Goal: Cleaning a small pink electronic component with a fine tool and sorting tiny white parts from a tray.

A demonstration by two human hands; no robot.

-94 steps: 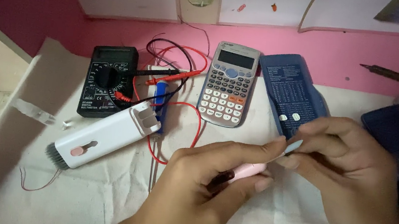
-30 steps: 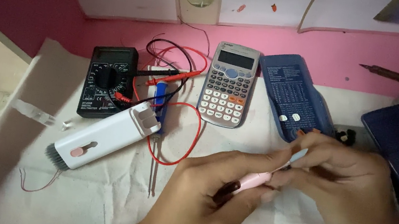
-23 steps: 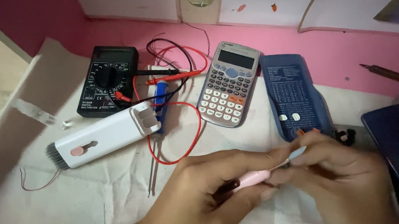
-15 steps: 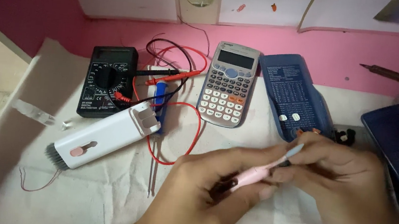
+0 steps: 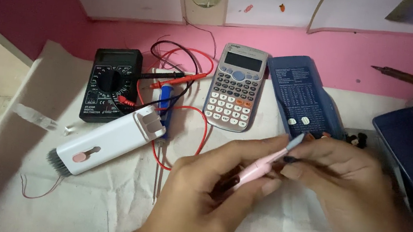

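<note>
My left hand (image 5: 203,192) grips a slim pink pen-shaped tool (image 5: 257,167) with a pale grey tip, held slanting up to the right above the white cloth. My right hand (image 5: 352,187) meets it from the right, its fingertips pinching near the tool's tip; something small and dark shows between those fingers, too hidden to identify. A white cleaning kit (image 5: 106,141) with a dark brush end and a pink slider lies to the left of my hands.
On the cloth lie a black multimeter (image 5: 110,83) with red and black leads, a blue-handled screwdriver (image 5: 164,111), a grey calculator (image 5: 235,86) and its blue cover (image 5: 303,98). A dark blue case (image 5: 412,153) sits at right, a soldering iron (image 5: 410,78) behind it.
Both hands have shifted only slightly; the pink tool's tip has tilted a little higher between my fingers. Everything on the cloth has stayed put.
</note>
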